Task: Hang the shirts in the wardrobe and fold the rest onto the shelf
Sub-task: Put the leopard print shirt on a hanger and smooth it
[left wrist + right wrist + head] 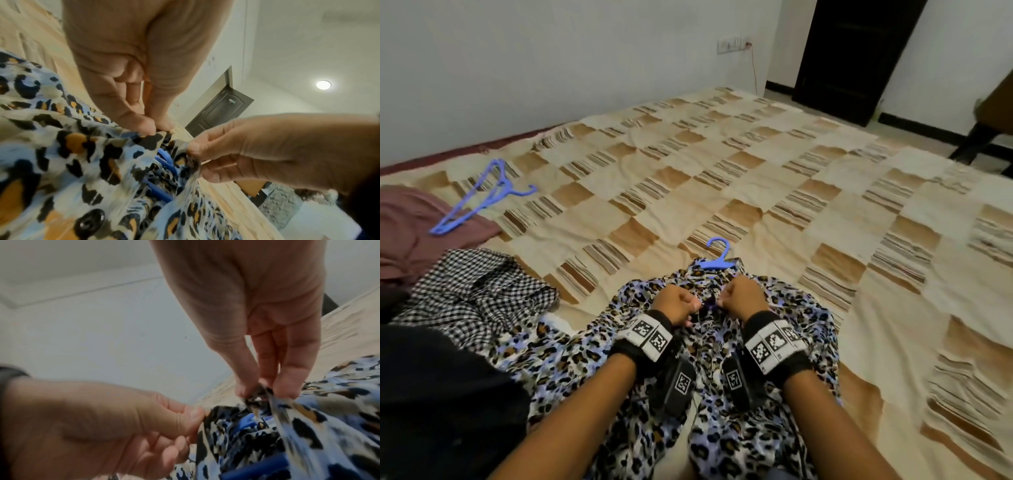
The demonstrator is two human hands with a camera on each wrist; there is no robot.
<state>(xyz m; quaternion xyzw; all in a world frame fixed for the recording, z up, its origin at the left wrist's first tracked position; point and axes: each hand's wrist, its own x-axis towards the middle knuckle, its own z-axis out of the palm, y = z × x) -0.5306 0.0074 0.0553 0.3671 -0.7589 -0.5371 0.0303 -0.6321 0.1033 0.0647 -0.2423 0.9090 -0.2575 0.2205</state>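
Note:
A blue leopard-print shirt (722,359) lies on the bed in front of me, draped over a blue plastic hanger (717,255) whose hook sticks out past the collar. My left hand (690,305) and right hand (724,298) sit close together just below the collar, each pinching one front edge of the shirt. In the left wrist view the left hand (158,129) pinches one edge and the right hand (193,149) the other, with the hanger (164,160) showing in the gap. A black snap button (88,222) sits lower on the fabric. The right wrist view shows the same pinch by the right hand (257,391).
A black-and-white checked shirt (476,291) lies crumpled to the left, with a mauve garment (410,226) and spare blue hangers (482,198) beyond it. A black garment (431,394) is at bottom left. The checked bedsheet (756,171) stretches ahead toward a dark door (852,51).

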